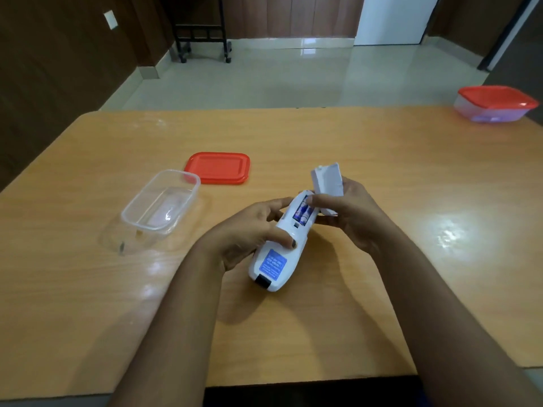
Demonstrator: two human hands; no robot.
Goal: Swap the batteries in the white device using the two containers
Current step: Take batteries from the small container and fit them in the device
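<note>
Hands meet over the table point(382, 177), both on the device point(279, 248). The left hand point(249, 233) grips the device's body from the left, thumb across its back just above the blue label point(272, 265). The right hand point(352, 212) holds the removed cover point(327, 180) in curled fingers, its thumb reaching onto the batteries point(303, 213) in the open compartment. An open clear tub point(160, 204) sits left, its red lid point(218, 168) just behind. A 2nd, lidded tub point(496, 104) stands far right.
</note>
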